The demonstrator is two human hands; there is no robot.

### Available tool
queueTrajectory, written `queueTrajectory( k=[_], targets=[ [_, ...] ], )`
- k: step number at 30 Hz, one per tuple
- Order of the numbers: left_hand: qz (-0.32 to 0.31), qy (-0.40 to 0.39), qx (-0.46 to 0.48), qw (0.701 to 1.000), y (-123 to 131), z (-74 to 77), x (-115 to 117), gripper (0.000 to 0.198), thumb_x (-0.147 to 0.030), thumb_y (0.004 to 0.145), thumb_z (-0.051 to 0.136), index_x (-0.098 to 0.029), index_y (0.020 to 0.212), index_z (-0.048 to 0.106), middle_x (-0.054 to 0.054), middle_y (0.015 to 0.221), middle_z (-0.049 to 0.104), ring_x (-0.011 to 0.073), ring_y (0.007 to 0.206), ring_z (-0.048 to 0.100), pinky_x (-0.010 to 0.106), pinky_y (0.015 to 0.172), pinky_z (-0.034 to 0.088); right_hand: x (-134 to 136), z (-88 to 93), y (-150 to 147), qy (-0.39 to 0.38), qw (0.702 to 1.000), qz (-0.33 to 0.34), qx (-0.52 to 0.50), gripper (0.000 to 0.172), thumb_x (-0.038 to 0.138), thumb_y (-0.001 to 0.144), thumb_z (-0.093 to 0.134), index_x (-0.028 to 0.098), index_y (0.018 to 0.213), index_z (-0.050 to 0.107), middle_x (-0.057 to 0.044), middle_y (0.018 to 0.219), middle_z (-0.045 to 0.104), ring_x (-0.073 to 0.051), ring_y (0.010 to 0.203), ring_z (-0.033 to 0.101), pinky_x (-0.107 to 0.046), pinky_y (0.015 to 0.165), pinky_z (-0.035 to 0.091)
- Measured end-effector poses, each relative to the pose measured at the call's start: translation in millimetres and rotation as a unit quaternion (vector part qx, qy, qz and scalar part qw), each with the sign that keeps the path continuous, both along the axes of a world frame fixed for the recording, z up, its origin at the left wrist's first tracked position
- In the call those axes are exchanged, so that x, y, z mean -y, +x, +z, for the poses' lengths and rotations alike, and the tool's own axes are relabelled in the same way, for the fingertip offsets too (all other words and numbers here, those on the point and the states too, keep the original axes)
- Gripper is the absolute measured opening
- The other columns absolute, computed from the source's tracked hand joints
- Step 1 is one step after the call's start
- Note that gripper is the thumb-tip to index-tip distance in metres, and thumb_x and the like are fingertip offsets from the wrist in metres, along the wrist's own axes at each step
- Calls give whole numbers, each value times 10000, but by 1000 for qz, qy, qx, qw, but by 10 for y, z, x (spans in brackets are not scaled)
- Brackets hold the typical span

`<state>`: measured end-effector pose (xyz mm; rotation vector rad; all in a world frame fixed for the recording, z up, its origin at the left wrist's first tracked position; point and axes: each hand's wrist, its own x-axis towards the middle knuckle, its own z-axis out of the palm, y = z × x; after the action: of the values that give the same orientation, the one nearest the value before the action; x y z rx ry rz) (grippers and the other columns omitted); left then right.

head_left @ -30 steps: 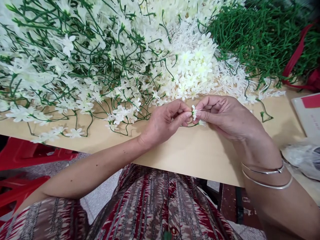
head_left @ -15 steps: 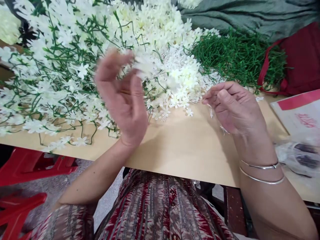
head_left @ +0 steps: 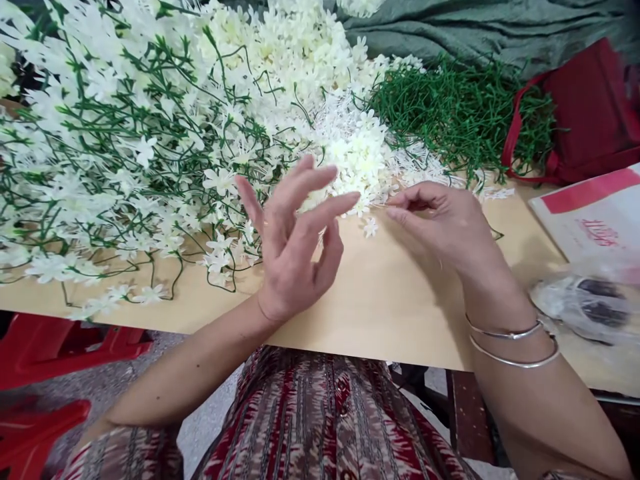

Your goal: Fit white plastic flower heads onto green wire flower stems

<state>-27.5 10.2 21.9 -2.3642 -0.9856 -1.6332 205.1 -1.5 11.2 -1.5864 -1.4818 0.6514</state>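
My left hand (head_left: 303,243) is raised over the table, its fingers spread apart and holding nothing, just in front of the white flower pile (head_left: 145,150). To its right, my right hand (head_left: 440,220) has thumb and forefinger pinched together near a heap of pale yellow blossoms (head_left: 363,157). Something thin and white shows at those fingertips, too small to name. A single white blossom (head_left: 370,227) lies on the table between the hands. Behind my right hand is a tangle of green plastic stems (head_left: 460,110) beside thin white pieces (head_left: 417,162).
A red bag (head_left: 590,113) and a white and pink package (head_left: 595,220) are at the right of the wooden table (head_left: 350,307). Nearer lies a clear plastic bag with dark items (head_left: 595,303). Red stools (head_left: 65,343) stand on the floor at the left.
My left hand has moved right and down, and the white thing at its fingertips is gone from it. My right hand has shifted slightly left, its fingers now pinched towards the blossoms.
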Motion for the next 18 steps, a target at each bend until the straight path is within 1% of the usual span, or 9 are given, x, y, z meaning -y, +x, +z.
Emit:
queueTrajectory(
  k=[2,4,6,9,11,13,14,16,18],
  targets=[
    [-42,-26,-18,999,14,-35,55,387,-82,968,521,-337,1249,598,-26,1298,682,206,1330,641,616,1370,43,11,-37,-63,-7,998,44,54,101,332,795,756,247,848,756,-42,865,715,-234,836,656,-421,786,517],
    [-85,-57,-31,994,7,-77,75,400,-57,964,512,-329,1239,610,-22,1273,711,211,1270,680,650,1359,57,20,-60,-110,-8,993,68,99,15,269,811,742,255,810,745,-46,852,689,-239,846,632,-426,789,491],
    [-137,-87,-43,986,5,-114,89,426,-38,961,507,-332,1251,611,-15,1272,722,205,1213,706,632,1346,200,33,-56,-134,-17,993,75,93,68,233,834,722,261,772,712,-41,832,684,-227,811,612,-417,772,476],
    [-219,-137,-60,964,41,-165,122,423,-55,961,542,-298,1304,589,42,1323,704,213,1231,689,487,1191,513,58,-8,-144,-40,996,78,7,84,243,855,712,258,779,680,-22,801,692,-200,739,598,-385,723,467],
    [-226,-191,-55,954,82,-201,139,401,-109,976,577,-243,1353,562,111,1391,661,247,1320,629,421,1056,605,75,38,-153,-46,994,84,-53,86,271,844,733,256,777,680,-11,772,692,-191,707,597,-367,693,467],
    [-204,-240,-42,948,114,-238,136,358,-168,995,593,-200,1350,563,150,1382,653,264,1322,615,397,966,631,90,84,-172,-50,991,98,-76,104,300,823,759,261,760,687,-7,755,698,-195,703,608,-362,693,480],
    [-196,-259,-36,945,123,-255,128,310,-186,1003,591,-195,1313,587,141,1315,684,254,1251,652,377,918,637,97,104,-185,-54,990,107,-74,112,314,821,767,267,754,690,-6,751,704,-200,709,618,-365,705,490],
    [-189,-295,-20,936,127,-283,103,182,-201,1010,587,-209,1180,651,81,1099,747,205,1008,716,331,824,627,109,138,-209,-58,988,129,-65,125,337,833,768,275,749,699,-8,765,728,-212,741,646,-373,742,509],
    [-184,-352,13,918,119,-300,81,103,-210,1008,589,-213,1058,679,34,917,750,161,811,707,297,751,601,114,159,-218,-60,985,148,-60,116,352,863,748,276,780,720,-12,795,752,-217,767,664,-373,757,513]
  ],
)
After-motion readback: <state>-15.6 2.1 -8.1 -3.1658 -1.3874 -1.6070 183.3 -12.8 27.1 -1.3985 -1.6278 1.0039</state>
